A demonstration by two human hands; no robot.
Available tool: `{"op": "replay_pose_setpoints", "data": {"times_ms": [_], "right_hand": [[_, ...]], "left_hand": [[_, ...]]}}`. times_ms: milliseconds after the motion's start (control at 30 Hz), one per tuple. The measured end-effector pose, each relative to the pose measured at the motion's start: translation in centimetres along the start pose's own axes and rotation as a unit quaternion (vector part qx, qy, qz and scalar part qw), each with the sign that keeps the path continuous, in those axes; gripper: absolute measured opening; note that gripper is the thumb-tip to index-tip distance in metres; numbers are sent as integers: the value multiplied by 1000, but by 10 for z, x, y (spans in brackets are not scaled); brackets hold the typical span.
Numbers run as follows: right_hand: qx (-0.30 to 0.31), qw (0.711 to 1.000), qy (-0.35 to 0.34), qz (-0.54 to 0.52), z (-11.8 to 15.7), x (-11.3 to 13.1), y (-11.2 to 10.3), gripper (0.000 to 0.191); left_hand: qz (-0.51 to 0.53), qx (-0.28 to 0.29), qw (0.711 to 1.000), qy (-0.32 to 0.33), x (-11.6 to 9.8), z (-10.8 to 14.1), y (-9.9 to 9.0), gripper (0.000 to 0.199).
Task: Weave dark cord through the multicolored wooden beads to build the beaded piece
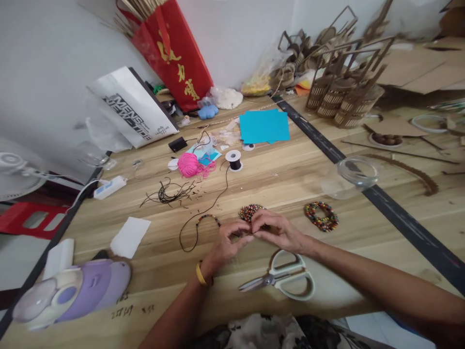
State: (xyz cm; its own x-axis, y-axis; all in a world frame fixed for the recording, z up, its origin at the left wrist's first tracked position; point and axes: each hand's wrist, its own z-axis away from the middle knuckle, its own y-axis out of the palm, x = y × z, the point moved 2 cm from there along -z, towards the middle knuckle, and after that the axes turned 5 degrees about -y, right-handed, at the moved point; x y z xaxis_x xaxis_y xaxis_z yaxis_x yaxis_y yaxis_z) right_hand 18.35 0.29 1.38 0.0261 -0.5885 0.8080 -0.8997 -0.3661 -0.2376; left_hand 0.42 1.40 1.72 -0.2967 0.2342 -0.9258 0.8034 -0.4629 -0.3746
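Note:
My left hand (229, 245), with a yellow band at the wrist, is closed in a pinch. A black cord strung with colourful beads (208, 216) runs into its fingers. My right hand (278, 230) pinches close against the left fingertips; what it holds is too small to make out. Just behind both hands lies a pile of mixed beads (250, 210), partly covered by the fingers. The cord's tail loops left and leads back to a spool of black cord (233, 161). Below my right hand rest scissors (279, 278) with pale green handles, blades pointing left.
A coiled beaded strand (321, 216) lies at right, near a clear round container (358, 172). Black cord scraps (170, 191), pink yarn (191, 165) and blue sheets (264, 126) lie farther back. A purple device (82, 291) sits front left; woven baskets (345, 99) stand back right.

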Motion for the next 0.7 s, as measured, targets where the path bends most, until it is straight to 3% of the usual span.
{"op": "replay_pose_setpoints", "data": {"times_ms": [100,200,333,467,567,700], "right_hand": [[-6,999,-24,26,0,1,-2,10],[2,998,-44,49,2,0,-3,10],[25,995,-64,78,6,-3,-2,8],[35,992,-77,96,8,-3,-1,6],[45,991,-88,94,7,-1,-1,6],[65,989,-88,104,7,1,0,8]], "left_hand": [[-114,-89,989,15,-12,-1,-22,18],[-254,-182,950,2,-15,2,-57,16],[-486,-179,853,-63,-7,26,-98,17],[-583,-165,779,-160,9,58,-119,21],[-559,-162,781,-226,22,71,-124,25],[-448,-154,839,-266,35,72,-126,20]]}}
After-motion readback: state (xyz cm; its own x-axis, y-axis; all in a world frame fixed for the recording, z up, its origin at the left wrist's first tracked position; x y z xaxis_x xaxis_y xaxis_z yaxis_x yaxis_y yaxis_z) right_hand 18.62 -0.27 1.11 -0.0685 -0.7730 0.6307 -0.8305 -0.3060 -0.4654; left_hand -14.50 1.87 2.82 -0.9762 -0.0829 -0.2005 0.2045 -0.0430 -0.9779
